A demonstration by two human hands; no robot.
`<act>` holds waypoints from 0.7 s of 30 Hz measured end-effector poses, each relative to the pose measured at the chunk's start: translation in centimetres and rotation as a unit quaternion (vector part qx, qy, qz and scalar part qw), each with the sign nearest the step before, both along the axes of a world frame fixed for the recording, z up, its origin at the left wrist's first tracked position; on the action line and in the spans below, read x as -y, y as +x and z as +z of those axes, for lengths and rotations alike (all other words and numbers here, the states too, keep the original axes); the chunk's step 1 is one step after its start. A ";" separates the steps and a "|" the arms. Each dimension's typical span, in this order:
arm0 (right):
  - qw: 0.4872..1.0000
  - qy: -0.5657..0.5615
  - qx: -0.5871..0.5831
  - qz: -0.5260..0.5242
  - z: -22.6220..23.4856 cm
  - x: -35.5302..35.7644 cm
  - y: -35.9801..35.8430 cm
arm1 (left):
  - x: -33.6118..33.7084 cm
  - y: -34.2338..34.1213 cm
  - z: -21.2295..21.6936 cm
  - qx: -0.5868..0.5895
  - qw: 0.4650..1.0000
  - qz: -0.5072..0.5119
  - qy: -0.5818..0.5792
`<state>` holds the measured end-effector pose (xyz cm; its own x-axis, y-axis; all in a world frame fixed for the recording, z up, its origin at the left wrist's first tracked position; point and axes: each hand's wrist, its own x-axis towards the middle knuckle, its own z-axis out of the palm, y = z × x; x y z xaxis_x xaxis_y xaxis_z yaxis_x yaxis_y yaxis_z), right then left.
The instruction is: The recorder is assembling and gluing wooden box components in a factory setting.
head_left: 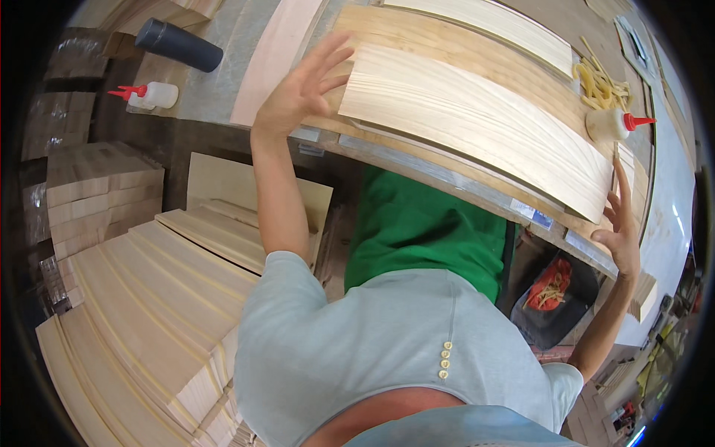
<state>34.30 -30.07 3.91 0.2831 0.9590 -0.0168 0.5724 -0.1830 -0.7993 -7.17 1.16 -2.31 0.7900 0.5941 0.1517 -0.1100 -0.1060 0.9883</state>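
Observation:
A long pale wooden board (477, 123) lies crosswise in front of me on the workbench, with a dark gap under its near edge. At its left end is my left hand (302, 93), fingers spread and tips close to the end edge. My right hand (622, 227) is at the other end, fingers stretched out along the short edge and thumb apart. I cannot tell whether either hand touches the board. Beneath it is a larger yellowish wooden panel (406, 28). A glue bottle with a red nozzle (607, 124) lies beside the board's right end.
Yellowish bands (596, 86) lie in a heap at the far right. A dark cylinder (179, 45) and another red-tipped bottle (158, 94) are at the left. Stacked boards (149, 290) fill the lower left. Below the bench, a black bin (547, 316) holds a red bag of bands.

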 end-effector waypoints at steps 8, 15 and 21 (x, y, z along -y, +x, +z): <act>0.943 -0.126 -0.182 -0.251 -3.1 0.8 1.8 | 3.2 0.7 0.1 -0.104 0.988 0.092 -0.070; 0.920 -0.104 -0.257 -0.277 -5.7 2.1 3.0 | 4.4 1.8 0.6 -0.125 0.979 0.137 -0.089; 0.927 -0.044 -0.253 -0.272 -6.1 1.1 0.8 | 3.8 0.6 -1.4 -0.148 0.935 0.246 -0.209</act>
